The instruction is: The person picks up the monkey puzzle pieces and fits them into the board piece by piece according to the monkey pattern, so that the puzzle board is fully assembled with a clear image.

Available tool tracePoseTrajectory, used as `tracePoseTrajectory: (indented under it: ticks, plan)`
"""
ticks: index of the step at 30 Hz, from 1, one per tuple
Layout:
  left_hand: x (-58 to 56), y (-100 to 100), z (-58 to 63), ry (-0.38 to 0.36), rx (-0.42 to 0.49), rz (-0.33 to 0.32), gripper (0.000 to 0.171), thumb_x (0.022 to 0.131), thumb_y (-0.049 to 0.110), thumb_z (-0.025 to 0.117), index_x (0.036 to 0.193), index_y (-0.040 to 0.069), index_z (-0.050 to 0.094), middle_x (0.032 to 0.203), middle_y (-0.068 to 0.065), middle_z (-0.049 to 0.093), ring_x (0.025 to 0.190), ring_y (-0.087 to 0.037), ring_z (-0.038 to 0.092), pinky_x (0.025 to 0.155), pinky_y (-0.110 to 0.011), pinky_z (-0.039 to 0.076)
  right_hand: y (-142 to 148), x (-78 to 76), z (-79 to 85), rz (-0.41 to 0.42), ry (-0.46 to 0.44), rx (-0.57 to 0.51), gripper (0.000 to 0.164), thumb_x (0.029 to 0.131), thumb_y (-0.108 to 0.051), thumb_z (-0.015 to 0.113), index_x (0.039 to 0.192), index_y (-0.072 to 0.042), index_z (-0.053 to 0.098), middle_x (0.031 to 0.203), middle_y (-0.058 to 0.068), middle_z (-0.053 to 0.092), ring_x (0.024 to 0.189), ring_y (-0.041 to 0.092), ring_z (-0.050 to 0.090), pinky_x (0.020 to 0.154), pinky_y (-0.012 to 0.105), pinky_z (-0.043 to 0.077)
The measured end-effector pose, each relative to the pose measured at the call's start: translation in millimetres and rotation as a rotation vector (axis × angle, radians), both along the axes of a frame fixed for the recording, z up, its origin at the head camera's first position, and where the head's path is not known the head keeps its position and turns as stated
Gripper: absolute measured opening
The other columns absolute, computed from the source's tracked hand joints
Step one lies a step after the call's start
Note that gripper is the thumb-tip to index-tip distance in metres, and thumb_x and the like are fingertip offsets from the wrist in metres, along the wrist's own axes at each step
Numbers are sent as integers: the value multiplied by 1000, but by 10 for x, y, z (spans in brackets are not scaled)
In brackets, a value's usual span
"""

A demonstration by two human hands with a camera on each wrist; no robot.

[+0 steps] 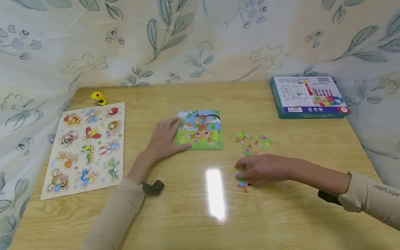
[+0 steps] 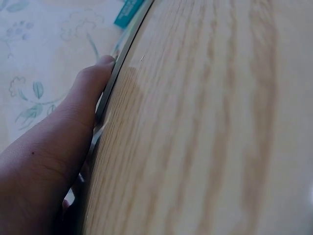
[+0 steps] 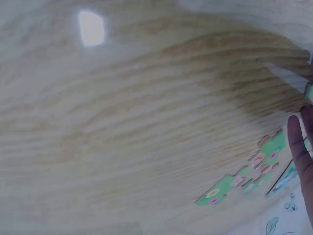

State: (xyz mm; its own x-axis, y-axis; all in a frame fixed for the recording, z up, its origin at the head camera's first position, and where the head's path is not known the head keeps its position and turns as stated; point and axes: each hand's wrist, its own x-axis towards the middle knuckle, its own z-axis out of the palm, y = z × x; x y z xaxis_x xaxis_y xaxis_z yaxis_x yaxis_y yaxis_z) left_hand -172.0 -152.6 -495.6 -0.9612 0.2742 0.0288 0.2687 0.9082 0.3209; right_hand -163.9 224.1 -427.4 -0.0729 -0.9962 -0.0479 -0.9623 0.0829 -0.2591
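Monkey-picture sq. board w/ loose pcs; your 2 hands, well apart.
Your L hand (image 1: 164,138): at lower-L corner of the monkey board (image 1: 201,130), fingers relaxed at L edge, thumb along bottom edge. Board lies flat, mid-table. Your R hand (image 1: 257,168): over a blue/brown pc. w/ an eye (image 1: 243,185), R of board; can't tell if you pinch it or only touch it. Green flowered pcs. (image 1: 243,138): grouped just beyond R hand. Also: insect board (image 1: 84,146) far L, yellow toy (image 1: 98,98) above it, box (image 1: 309,98) at back R. Handling (judgement): keep L hand light so board doesn't skid; take pc. by its edges, thin stock, prob. easier slid than lifted; match colours + printed lines before pressing; mind your R sleeve near the pcs.
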Motion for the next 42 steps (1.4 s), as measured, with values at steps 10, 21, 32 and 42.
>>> tracePoseTrajectory:
  ticks: [10,21,32,42]
  plan:
    - [29,-8,-17,7,2,7,104,78,76,54,155,12,23,158,-11,25,142,-32,26,118,-52,19,-120,-27,-43,90,124,-52,22,87,-19,72,107,-8,71,120,7,62,91,13,62,69,18,53]
    - [8,-11,-30,14,13,2,103,79,76,53,155,12,23,158,-11,24,143,-32,24,118,-52,17,-202,-32,-228,18,217,-174,20,90,-9,65,109,-13,61,105,3,62,81,9,61,63,19,51]
    - [76,12,-26,5,25,3,102,80,73,56,155,11,24,158,-12,24,142,-32,26,118,-51,19,-152,-110,-40,21,181,-22,23,84,-16,75,106,-14,71,110,1,64,92,13,65,73,25,56]
    - [46,7,18,16,15,2,101,80,70,59,155,11,24,158,-13,25,140,-33,28,117,-51,21,-169,-177,2,29,125,27,25,85,-11,74,109,-15,70,113,4,62,93,15,65,70,27,55]
